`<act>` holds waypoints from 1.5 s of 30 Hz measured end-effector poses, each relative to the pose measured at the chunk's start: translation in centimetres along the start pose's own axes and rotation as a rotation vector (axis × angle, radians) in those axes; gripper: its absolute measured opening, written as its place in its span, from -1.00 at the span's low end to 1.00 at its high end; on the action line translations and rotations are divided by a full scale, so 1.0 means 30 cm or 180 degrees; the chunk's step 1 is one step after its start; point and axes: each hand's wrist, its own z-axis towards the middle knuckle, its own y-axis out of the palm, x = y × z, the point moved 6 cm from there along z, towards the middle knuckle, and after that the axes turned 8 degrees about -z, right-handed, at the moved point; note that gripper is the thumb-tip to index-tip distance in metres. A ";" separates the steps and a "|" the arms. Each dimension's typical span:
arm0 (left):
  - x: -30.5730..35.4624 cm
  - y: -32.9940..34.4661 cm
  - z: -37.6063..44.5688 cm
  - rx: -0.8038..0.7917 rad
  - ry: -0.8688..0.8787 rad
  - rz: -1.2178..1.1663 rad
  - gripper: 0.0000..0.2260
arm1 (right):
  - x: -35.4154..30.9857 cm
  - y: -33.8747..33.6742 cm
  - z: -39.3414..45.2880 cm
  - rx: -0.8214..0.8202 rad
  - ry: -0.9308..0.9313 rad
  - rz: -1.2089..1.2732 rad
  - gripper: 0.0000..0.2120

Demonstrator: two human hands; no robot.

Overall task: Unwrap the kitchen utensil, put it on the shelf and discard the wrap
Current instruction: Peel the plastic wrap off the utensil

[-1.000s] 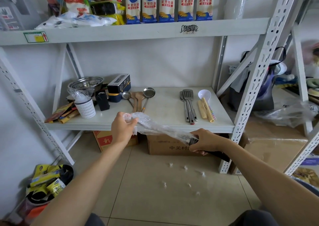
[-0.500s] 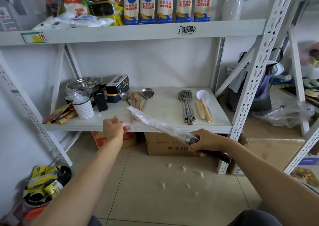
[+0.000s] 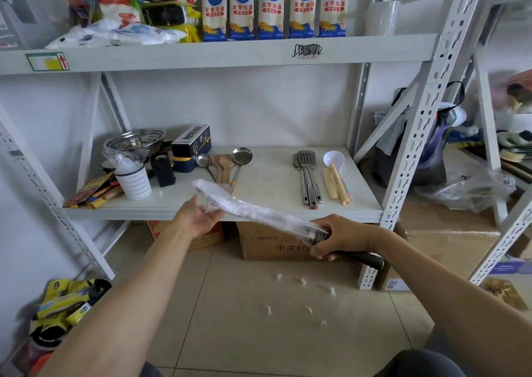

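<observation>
A long kitchen utensil (image 3: pixel 357 257) with a dark handle is held level in front of the lower shelf (image 3: pixel 267 175). Clear plastic wrap (image 3: pixel 244 207) covers its whole front part; what lies under the wrap is blurred. My right hand (image 3: pixel 339 237) grips the utensil where the handle begins, and the black handle end sticks out to the right. My left hand (image 3: pixel 195 217) is under the wrapped far end, palm up, with its fingers on the wrap.
The lower shelf holds ladles and wooden spoons (image 3: pixel 227 163), metal spatulas (image 3: pixel 308 175), a white scoop (image 3: pixel 334 158), steel bowls (image 3: pixel 135 142) and a white cup (image 3: pixel 134 181). Cardboard boxes (image 3: pixel 273 244) stand under it. A steel upright (image 3: pixel 408 158) rises at right. Packets (image 3: pixel 60 304) lie at floor left.
My left hand slid from the tip of the wrapped end to below it and turned palm up. The wrapped utensil swung slightly and stays in my right hand.
</observation>
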 end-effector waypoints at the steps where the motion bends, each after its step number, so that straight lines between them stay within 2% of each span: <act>1: 0.013 0.017 -0.002 -0.0064 -0.0058 0.0174 -0.59 | 0.002 0.001 0.004 0.0018 0.0005 -0.0133 -0.82; 3: 0.028 0.030 -0.012 -0.0378 -0.0337 0.0575 -0.30 | 0.004 -0.002 0.011 0.0098 -0.0018 -0.0471 -0.82; 4: 0.041 0.040 -0.017 -0.0697 -0.0424 0.0773 -0.17 | 0.006 -0.004 0.013 0.0136 -0.0038 -0.0669 -0.85; 5: 0.065 0.051 -0.018 -0.0887 -0.0409 0.0990 -0.12 | 0.009 -0.007 0.015 0.0182 -0.0050 -0.0890 -0.85; 8: 0.107 0.108 -0.024 -0.1236 0.0175 0.2418 -0.15 | 0.025 -0.023 0.022 0.0376 -0.0004 -0.1505 -0.80; 10: 0.087 0.134 -0.039 -0.1185 0.0281 0.3341 -0.20 | 0.029 -0.024 0.028 0.0430 0.0021 -0.1655 -0.78; 12: 0.081 0.137 -0.027 -0.0888 0.0575 0.4080 -0.44 | 0.024 -0.017 0.032 0.0464 0.0002 -0.1786 -0.80; 14: 0.088 0.135 -0.013 -0.0612 0.0897 0.4473 -0.66 | 0.017 -0.014 0.035 0.0509 -0.0006 -0.1894 -0.81; 16: 0.103 0.134 -0.015 -0.0406 0.1154 0.4466 -0.77 | 0.012 -0.011 0.037 0.0504 -0.0020 -0.1954 -0.80; 18: 0.124 0.150 -0.029 -0.0429 0.1468 0.4286 -0.74 | 0.005 -0.006 0.040 0.0453 -0.0063 -0.2047 -0.78; 21: 0.140 0.192 -0.079 -0.0672 0.1684 0.3887 -0.75 | 0.012 0.003 0.044 0.0411 -0.0040 -0.2106 -0.76; 24: 0.138 0.240 -0.136 -0.0993 0.1772 0.3693 -0.67 | 0.044 0.017 0.053 0.0389 0.0115 -0.1981 -0.67; 29: 0.096 0.276 -0.198 -0.1527 0.1278 0.3055 -0.61 | 0.090 0.018 0.056 0.0469 0.0358 -0.1741 -0.65; 31: 0.081 0.265 -0.220 -0.1605 0.1229 0.3060 -0.64 | 0.108 0.008 0.051 0.0491 0.0450 -0.1472 -0.67; 33: 0.059 0.240 -0.235 -0.1636 0.1191 0.3338 -0.71 | 0.125 -0.008 0.047 0.0557 0.0537 -0.1140 -0.77; 36: 0.037 0.178 -0.232 -0.1369 0.1572 0.3875 -0.73 | 0.135 -0.036 0.043 0.0740 0.0581 -0.0773 -0.85; 38: 0.045 0.136 -0.226 -0.0779 0.2391 0.4353 -0.73 | 0.131 -0.048 0.042 0.0792 0.0559 -0.0646 -0.87; 40: 0.061 0.097 -0.228 -0.0100 0.2955 0.4321 -0.56 | 0.126 -0.052 0.040 0.0790 0.0531 -0.0536 -0.87; 41: 0.064 0.075 -0.216 0.0129 0.2902 0.4213 -0.46 | 0.124 -0.051 0.038 0.0775 0.0517 -0.0458 -0.87; 43: 0.052 0.031 -0.182 0.0371 0.2305 0.4201 -0.34 | 0.122 -0.045 0.031 0.0720 0.0474 -0.0268 -0.87; 45: 0.025 -0.010 -0.148 0.0225 0.1706 0.4106 -0.39 | 0.121 -0.042 0.020 0.0688 0.0389 -0.0008 -0.87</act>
